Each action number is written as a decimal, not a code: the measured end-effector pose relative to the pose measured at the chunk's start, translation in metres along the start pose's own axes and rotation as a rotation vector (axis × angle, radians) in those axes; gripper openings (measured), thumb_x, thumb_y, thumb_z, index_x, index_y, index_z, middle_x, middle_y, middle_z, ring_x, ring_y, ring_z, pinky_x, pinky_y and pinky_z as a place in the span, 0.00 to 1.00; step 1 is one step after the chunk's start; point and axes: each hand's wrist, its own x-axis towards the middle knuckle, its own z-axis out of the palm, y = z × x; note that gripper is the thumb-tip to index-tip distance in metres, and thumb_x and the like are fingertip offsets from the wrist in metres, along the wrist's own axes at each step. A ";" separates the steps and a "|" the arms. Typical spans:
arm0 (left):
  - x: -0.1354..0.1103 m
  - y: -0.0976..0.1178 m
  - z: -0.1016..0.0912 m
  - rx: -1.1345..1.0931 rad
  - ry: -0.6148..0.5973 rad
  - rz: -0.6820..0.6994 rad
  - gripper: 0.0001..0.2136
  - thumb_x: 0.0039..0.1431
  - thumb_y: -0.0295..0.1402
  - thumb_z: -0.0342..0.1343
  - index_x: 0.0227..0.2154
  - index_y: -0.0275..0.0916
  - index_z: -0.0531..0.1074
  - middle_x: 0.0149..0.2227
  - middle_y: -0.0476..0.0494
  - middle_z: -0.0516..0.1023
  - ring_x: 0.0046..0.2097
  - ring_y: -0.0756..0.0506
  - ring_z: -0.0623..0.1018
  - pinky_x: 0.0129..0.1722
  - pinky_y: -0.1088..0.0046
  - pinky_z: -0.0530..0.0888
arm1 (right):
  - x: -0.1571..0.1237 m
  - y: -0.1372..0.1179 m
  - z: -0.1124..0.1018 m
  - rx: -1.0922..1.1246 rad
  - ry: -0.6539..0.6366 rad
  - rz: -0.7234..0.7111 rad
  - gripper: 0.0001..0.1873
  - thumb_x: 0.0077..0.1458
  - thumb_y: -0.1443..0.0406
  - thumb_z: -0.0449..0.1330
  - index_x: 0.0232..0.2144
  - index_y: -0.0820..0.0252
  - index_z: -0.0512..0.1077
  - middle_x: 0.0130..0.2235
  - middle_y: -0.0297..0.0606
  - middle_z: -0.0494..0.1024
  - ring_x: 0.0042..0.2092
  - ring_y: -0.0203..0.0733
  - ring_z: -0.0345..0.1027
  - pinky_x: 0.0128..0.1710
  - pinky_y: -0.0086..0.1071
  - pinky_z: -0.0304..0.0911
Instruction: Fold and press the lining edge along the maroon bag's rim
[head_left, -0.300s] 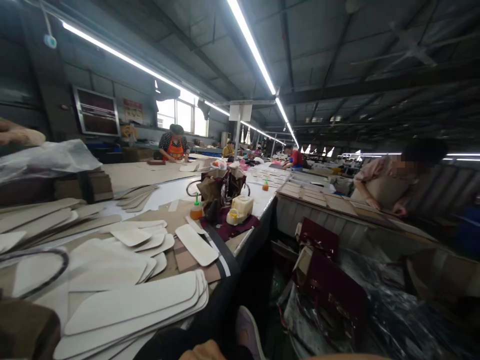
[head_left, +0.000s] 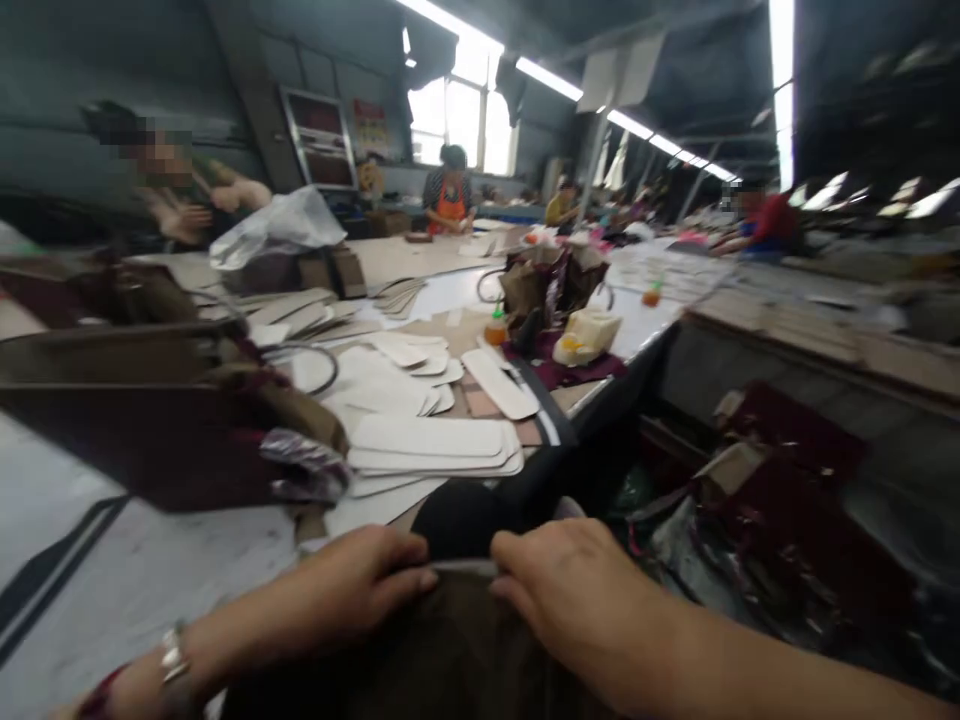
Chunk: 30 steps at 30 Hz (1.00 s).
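Brown leather (head_left: 450, 650) perhaps, left hand (head_left: 360, 585), right hand (head_left: 574, 590)

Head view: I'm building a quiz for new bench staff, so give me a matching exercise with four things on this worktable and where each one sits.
Things
1. stack of white cutouts
2. orange-capped bottle
3. clear plastic bag
4. dark brown piece

Places
A. on the brown boxes, far across the table
B. under the left hand and right hand, nearest the camera
C. mid-table, just beyond the hands
D. left of the cream jug

Pairs: 1-C, 2-D, 3-A, 4-B
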 end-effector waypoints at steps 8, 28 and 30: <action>-0.005 0.006 -0.010 -0.049 -0.025 0.011 0.13 0.57 0.41 0.43 0.23 0.39 0.62 0.20 0.55 0.62 0.23 0.53 0.62 0.20 0.80 0.55 | 0.010 0.012 0.008 0.029 -0.055 0.055 0.07 0.53 0.63 0.51 0.26 0.52 0.68 0.24 0.33 0.75 0.30 0.48 0.70 0.27 0.34 0.52; -0.005 0.009 -0.010 -0.074 -0.033 -0.021 0.12 0.57 0.40 0.43 0.22 0.39 0.61 0.19 0.55 0.61 0.22 0.54 0.61 0.19 0.80 0.55 | 0.026 0.013 0.015 -0.002 -0.081 0.091 0.08 0.53 0.64 0.50 0.25 0.55 0.68 0.25 0.37 0.75 0.30 0.49 0.70 0.26 0.33 0.51; -0.005 0.008 -0.010 -0.071 -0.027 -0.016 0.12 0.57 0.40 0.43 0.23 0.39 0.61 0.19 0.55 0.62 0.22 0.54 0.62 0.19 0.80 0.55 | 0.026 0.014 0.017 -0.011 -0.064 0.097 0.07 0.53 0.64 0.51 0.26 0.55 0.67 0.25 0.37 0.74 0.30 0.49 0.70 0.25 0.33 0.51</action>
